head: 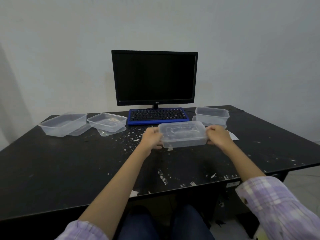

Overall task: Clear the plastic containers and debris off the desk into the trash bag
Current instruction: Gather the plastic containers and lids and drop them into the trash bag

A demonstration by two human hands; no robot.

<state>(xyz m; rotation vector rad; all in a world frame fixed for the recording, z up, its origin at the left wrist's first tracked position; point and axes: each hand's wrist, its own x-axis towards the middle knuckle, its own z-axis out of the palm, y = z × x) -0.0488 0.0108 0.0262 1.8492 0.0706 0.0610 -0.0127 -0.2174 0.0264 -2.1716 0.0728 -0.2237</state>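
Observation:
A clear lidded plastic container (182, 134) sits in the middle of the black desk (69, 167), just in front of the keyboard. My left hand (152, 138) grips its left end and my right hand (219, 135) grips its right end. Two more clear containers (63, 124) (107, 121) rest on loose lids at the back left. Another container (212, 115) stands on a lid at the back right. White flakes of debris (133, 137) are scattered around the held container. No trash bag is in view.
A dark monitor (154, 77) stands at the back against the wall, with a blue-framed keyboard (157, 116) before it. A white scrap of paper (233, 135) lies right of my right hand. The desk's front edge (173, 189) is chipped white.

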